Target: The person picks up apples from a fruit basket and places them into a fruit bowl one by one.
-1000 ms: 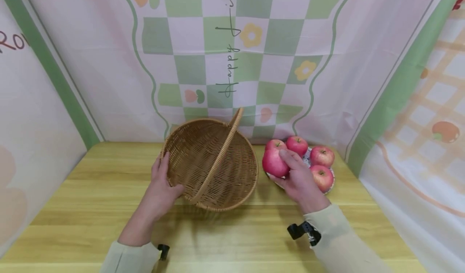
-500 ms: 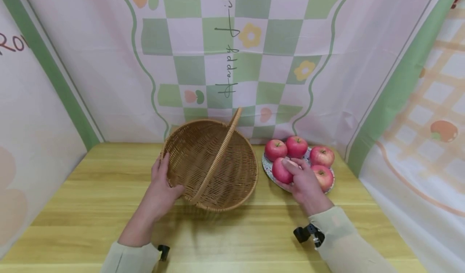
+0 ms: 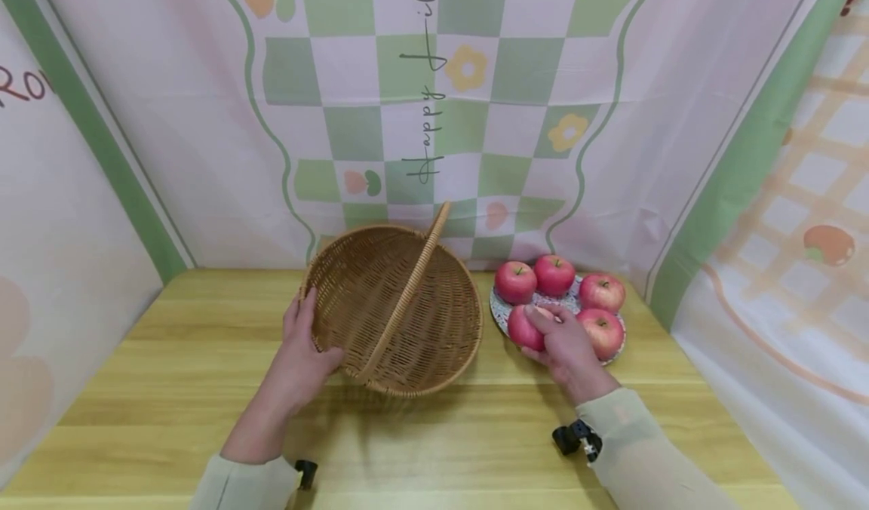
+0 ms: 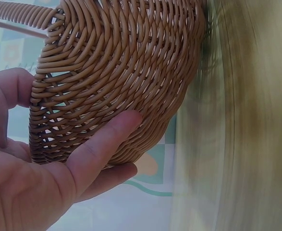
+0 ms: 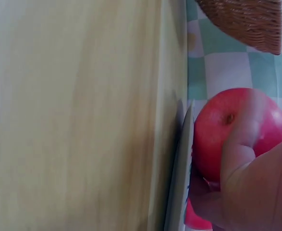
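My left hand [image 3: 308,348] grips the left side of a brown wicker basket [image 3: 380,276], which is tilted so that its bare inside shows. From the left wrist view, fingers [image 4: 104,144] lie along the woven outer wall [image 4: 116,67], with another part of the hand curled at the rim. At the right, my right hand [image 3: 569,344] holds a red apple [image 3: 524,329] at the front of a patterned plate [image 3: 501,315]. The right wrist view has this apple [image 5: 210,139] right at the plate's edge [image 5: 180,168], a blurred finger across it.
Several other red apples [image 3: 554,274] sit on the plate's back and right side. The basket's arched handle [image 3: 410,291] rises above its opening. Behind the wooden table [image 3: 170,359] hangs a printed cloth [image 3: 407,133].
My right hand has lowered the apple onto the front of the plate, uncovering the apple at the back left. The left hand and the basket have stayed in place.
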Available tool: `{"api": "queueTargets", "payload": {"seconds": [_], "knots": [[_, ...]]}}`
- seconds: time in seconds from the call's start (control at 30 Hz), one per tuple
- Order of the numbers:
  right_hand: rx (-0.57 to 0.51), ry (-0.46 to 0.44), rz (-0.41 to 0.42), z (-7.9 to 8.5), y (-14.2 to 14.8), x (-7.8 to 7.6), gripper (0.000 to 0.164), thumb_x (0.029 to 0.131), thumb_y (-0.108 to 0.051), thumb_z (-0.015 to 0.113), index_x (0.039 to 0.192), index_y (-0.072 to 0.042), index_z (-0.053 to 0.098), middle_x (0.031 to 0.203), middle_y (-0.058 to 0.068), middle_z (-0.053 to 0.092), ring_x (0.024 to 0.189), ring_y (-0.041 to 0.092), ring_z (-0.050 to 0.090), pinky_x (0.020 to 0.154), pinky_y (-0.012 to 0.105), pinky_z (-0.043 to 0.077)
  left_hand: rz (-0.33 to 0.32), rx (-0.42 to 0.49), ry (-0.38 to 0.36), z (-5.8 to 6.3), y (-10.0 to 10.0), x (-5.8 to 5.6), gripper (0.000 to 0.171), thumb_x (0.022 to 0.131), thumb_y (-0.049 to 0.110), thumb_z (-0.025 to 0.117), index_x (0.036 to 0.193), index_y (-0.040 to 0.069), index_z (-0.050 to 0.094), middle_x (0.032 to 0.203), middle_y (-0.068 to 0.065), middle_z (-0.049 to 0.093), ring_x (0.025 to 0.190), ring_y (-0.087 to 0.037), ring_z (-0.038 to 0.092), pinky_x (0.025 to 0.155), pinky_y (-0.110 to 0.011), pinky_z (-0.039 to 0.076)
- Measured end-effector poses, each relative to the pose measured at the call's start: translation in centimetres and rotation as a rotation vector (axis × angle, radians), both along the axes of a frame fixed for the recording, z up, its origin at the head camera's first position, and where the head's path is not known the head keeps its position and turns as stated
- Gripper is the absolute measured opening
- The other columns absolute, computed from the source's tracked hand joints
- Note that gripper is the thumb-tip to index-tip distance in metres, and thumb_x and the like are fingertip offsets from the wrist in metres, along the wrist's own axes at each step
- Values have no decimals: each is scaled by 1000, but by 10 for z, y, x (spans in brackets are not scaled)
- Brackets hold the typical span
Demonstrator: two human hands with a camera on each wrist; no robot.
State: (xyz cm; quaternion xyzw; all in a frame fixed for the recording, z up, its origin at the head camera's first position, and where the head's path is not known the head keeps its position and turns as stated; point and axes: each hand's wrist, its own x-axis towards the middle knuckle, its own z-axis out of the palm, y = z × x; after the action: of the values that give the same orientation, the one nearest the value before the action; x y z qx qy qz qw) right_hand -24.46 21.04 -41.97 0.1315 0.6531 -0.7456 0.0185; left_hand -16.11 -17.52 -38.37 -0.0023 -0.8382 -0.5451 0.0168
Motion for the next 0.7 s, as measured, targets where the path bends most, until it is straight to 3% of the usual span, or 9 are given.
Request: {"api": "queueTargets", "payload": {"seconds": [0.17,0.33,0.57,0.7], "knots": [[78,15,-16,-3,1,-3,64,93,-28,71,142,-3,38,128,6,42,84,9,59,65,30,56,1,0,1,-1,-1,0,108,83,0,63,161,27,-6,162,-7,-22,111,-39,54,55,-34,49],[163,60,4,-5,0,-5,66,93,-23,72,145,-2,38,133,11,36,88,16,61,68,35,57,2,4,0,0,-1,0,108,83,0,63,161,27,-6,162,-7,-22,113,-42,51,58,-35,49],[224,114,-10,-4,-4,-5,60,93,-16,71,143,-1,42,140,18,39,101,26,59,72,38,57,0,5,2,0,-2,0,109,82,0,64,161,27,-6,162,-8,-22,126,-48,40,66,-36,50],[265,140,-27,-4,-5,-4,55,95,-8,66,144,0,43,144,20,37,109,32,55,75,40,56,-4,15,-3,-2,-2,0,108,83,0,63,161,28,-7,161,-8,-23,126,-48,41,63,-35,51]]}}
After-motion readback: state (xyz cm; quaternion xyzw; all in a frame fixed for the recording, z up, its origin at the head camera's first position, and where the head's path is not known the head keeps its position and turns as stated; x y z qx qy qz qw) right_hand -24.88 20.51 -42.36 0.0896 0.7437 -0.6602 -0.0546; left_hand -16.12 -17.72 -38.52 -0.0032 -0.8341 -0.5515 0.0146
